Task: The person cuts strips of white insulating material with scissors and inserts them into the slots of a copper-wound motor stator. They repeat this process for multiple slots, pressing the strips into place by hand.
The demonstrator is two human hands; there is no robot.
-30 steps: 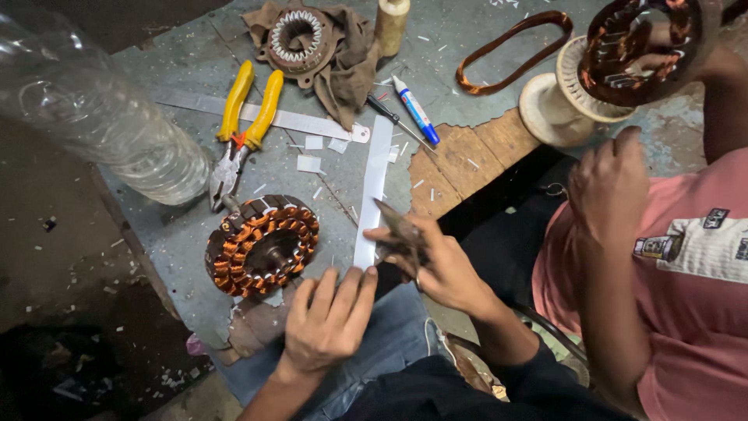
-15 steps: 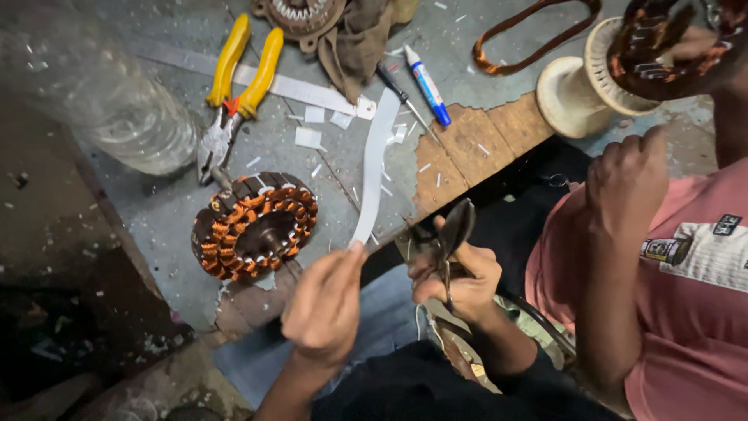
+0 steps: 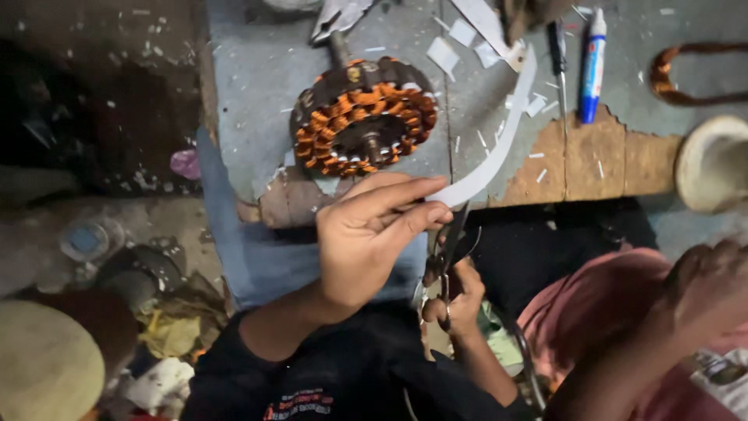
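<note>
A long white paper strip (image 3: 499, 148) is pinched at its near end by the left hand (image 3: 366, 238) – scissors (image 3: 450, 253) are gripped in the right hand (image 3: 460, 300), blades open at the strip. Cut pieces lie by the motor winding (image 3: 362, 117); most of the strip is left uncut, approx.

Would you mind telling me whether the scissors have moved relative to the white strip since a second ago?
Yes. The scissors, in the right hand, have closed in on the near end of the white strip, under the left hand.

Your left hand (image 3: 366, 242) pinches the white paper strip (image 3: 499, 148); your right hand (image 3: 456, 300) holds scissors (image 3: 450, 249) at its end, near the copper-wound stator (image 3: 362, 117) on the tabletop (image 3: 257, 78).
</note>
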